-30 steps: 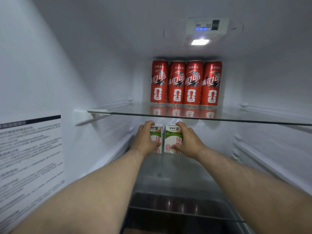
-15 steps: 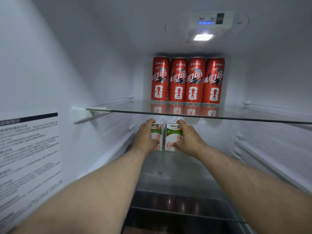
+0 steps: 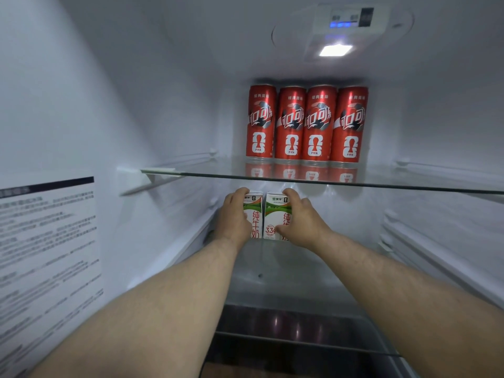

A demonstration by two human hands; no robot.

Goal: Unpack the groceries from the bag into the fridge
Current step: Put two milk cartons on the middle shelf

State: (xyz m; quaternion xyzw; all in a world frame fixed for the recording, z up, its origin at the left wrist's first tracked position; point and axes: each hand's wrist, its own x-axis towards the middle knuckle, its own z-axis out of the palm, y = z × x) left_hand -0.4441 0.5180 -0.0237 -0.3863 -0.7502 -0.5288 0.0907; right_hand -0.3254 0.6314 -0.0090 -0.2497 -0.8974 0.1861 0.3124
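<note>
Head view, the only one. Your left hand (image 3: pixel 233 216) has its fingers curled round the left milk carton (image 3: pixel 256 211). Your right hand (image 3: pixel 300 222) grips the right milk carton (image 3: pixel 272 214), fingers over its top corner. Both cartons stand upright just below centre frame, side by side and close enough that I cannot tell whether they touch. They sit deep on the lower shelf (image 3: pixel 286 274), beneath the upper glass shelf (image 3: pixel 409 185). Four red cans (image 3: pixel 306 124) line the back of that upper shelf, directly above. The bag is not in view. Judged step: seating the cartons. Press both bases flat and square the printed faces forward. Then loosen one hand at a time so neither carton tips against the other. Edges: the front lip of the upper glass shelf crosses the frame just above your knuckles, so draw your hands back low and level rather than lifting. Room: bare shelf lies right of the cartons toward the side rails and in front of them. There is less on the left, where the wall with the printed sticker (image 3: pixel 46 241) stands close beside your forearm.
</note>
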